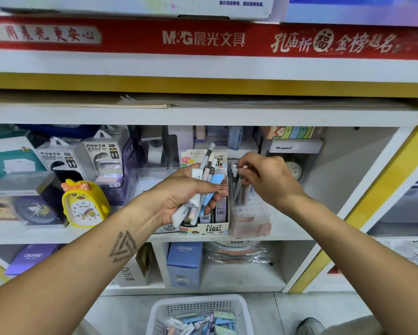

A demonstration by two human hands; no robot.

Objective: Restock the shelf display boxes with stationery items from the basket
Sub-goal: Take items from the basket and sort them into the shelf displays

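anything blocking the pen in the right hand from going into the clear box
Nothing visible does. The right hand pinches a pen directly over the clear box, whose top is open. Other pens already stand at its back, but the holes nearer the front look free.

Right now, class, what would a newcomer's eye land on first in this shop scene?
Probably the two hands at centre: the left hand grips a bunch of pens, while the right hand pinches a pen over a clear display box. Next, the yellow duck clock on the shelf's left and the red banner above.
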